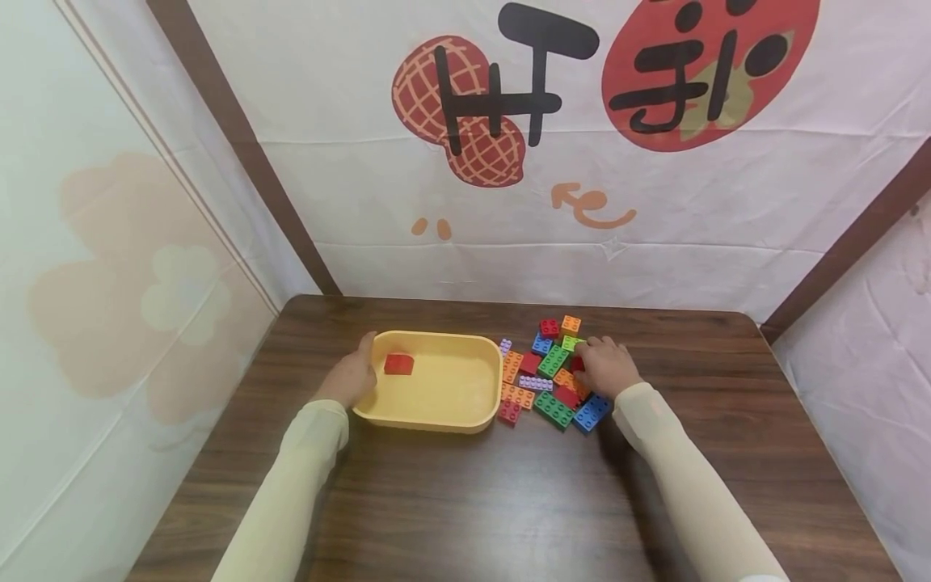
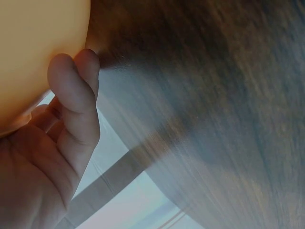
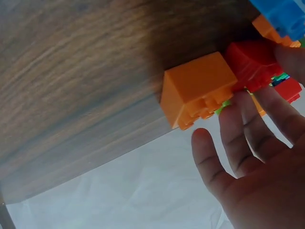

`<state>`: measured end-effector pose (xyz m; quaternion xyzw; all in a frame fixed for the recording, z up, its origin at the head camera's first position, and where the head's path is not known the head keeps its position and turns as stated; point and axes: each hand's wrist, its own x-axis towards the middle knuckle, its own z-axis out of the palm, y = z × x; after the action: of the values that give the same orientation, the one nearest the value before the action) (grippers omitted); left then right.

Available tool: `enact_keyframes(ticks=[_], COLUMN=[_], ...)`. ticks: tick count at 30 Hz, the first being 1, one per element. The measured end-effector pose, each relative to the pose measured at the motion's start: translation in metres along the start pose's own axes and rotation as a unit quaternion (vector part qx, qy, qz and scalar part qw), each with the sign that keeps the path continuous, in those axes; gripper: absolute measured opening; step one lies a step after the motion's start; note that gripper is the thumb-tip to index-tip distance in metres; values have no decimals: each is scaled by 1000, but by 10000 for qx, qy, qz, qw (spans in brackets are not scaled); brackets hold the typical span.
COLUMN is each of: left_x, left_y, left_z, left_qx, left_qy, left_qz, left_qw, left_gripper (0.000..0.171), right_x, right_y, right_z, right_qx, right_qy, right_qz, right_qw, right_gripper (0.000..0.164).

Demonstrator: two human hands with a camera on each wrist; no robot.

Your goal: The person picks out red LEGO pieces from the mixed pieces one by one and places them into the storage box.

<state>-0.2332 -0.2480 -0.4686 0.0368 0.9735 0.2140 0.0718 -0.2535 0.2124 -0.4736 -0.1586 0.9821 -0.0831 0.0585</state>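
A yellow plastic tray (image 1: 436, 422) stands on the table with a single red brick (image 1: 398, 364) in its left part. My left hand (image 1: 351, 376) grips the tray's left side; in the left wrist view its fingers (image 2: 71, 88) bend against the outer wall. At the right edge of a pile of toy building bricks, my right hand (image 1: 607, 368) reaches down. Close up in the right wrist view, thumb and fingers pinch a red curved brick (image 3: 250, 62), which sits right beside an orange brick (image 3: 198, 88). The palm partly hides these bricks in the head view.
Green (image 1: 554, 410), blue (image 1: 592, 413), orange, purple and red bricks lie spread between the tray and my right hand. Several touch or overlap the tray's right side in this view. A printed white cloth (image 1: 327, 186) hangs behind the dark wooden table (image 1: 465, 501).
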Motion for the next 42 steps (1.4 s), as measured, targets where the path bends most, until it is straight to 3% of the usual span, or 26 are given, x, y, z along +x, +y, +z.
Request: enact_keyframes(ticks=[9, 20, 28, 42], left_x=[2, 3, 5, 3], left_y=[-3, -5, -8, -3], left_z=[0, -1, 2, -2], left_qx=[-110, -148, -149, -185], left_qy=[-70, -180, -127, -172], left_qz=[-80, -155, -199, -298], left_qw=[9999, 9996, 9996, 9992], left_gripper=[63, 66, 67, 66], right_x=[5, 6, 24, 58], right_y=[-4, -24, -64, -155], right_z=[-7, -24, -43, -63], right_qx=[34, 548, 404, 158], right_qy=[-160, 248, 725, 643], right_qz=[32, -61, -585, -1353], right_qw=[9999, 9982, 9948, 9886], right_gripper=[48, 57, 47, 40])
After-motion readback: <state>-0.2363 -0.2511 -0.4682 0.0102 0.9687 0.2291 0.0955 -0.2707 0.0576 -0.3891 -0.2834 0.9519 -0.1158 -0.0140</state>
